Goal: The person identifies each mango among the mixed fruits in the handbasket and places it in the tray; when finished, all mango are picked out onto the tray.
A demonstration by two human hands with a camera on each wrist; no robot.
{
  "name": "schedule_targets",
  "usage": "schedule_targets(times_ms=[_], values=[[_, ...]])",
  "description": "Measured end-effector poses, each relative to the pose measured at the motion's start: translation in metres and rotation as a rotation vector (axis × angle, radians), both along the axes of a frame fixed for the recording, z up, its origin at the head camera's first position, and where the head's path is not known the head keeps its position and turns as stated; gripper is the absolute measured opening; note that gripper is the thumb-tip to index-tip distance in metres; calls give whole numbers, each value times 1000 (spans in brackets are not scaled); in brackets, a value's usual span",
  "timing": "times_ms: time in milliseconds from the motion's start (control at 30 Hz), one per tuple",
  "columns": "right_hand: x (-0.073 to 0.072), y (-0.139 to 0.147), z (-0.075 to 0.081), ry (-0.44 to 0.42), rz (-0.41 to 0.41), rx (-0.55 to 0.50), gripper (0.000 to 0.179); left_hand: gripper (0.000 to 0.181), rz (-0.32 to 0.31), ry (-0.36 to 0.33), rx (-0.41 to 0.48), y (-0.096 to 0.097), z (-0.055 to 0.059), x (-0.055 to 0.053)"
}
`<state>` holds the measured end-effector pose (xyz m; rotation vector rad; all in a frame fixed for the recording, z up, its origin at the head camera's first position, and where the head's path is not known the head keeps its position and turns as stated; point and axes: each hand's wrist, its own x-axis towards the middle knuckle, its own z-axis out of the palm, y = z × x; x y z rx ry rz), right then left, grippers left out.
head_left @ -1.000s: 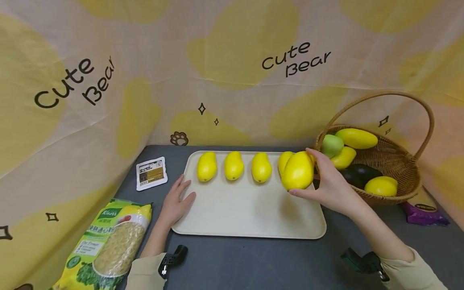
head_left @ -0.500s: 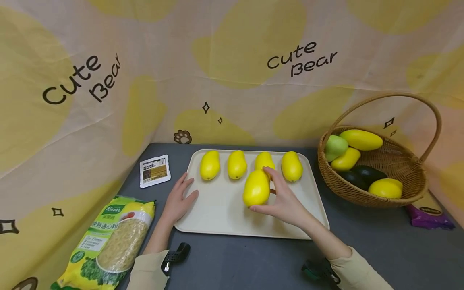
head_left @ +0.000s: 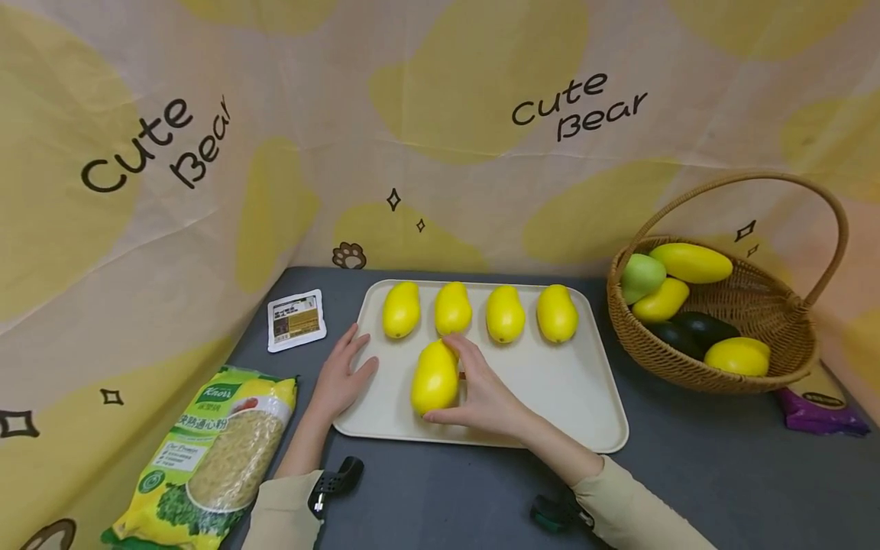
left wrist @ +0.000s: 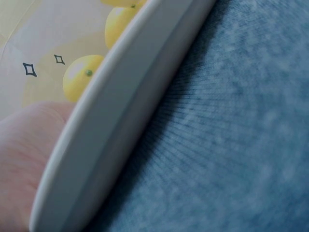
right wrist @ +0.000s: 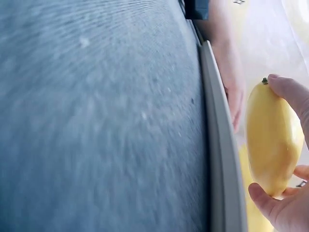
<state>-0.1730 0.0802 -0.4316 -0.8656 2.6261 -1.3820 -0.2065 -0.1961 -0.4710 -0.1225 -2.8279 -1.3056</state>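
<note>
A yellow mango (head_left: 435, 378) is pinched by my right hand (head_left: 481, 397) over the front left part of the cream tray (head_left: 543, 405). In the right wrist view, the thumb and fingers hold this mango (right wrist: 271, 140) at its two ends, its stem end showing. Behind it, several like mangoes (head_left: 505, 314) lie in a row along the tray's back edge. My left hand (head_left: 344, 378) rests at the tray's left rim with fingers extended. The left wrist view shows the tray's side (left wrist: 111, 111) close up, with part of the left hand (left wrist: 29, 154) behind it.
A wicker basket (head_left: 708, 374) with a tall handle stands right of the tray, holding yellow, green and dark fruit. Behind it lies a purple packet (head_left: 821, 412). To the left are a white sachet (head_left: 296, 321) and a Knorr pasta bag (head_left: 213, 458).
My right hand has carried the mango leftward and nearer, from the tray's back right to its front left. The left hand stays at the rim. The view shifted slightly.
</note>
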Motion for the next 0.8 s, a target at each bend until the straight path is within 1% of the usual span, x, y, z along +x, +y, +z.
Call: schedule_targets(times_ms=[133, 300, 367, 800], values=[[0, -12, -2, 23, 20, 32, 108, 52, 4, 9, -3, 0, 1, 0], [0, -26, -4, -8, 55, 73, 107, 52, -1, 25, -3, 0, 0, 0], [-1, -31, -5, -20, 72, 73, 108, 51, -2, 26, -2, -1, 0, 0], [-2, -51, -7, -18, 144, 115, 109, 51, -9, 43, -6, -1, 0, -1]])
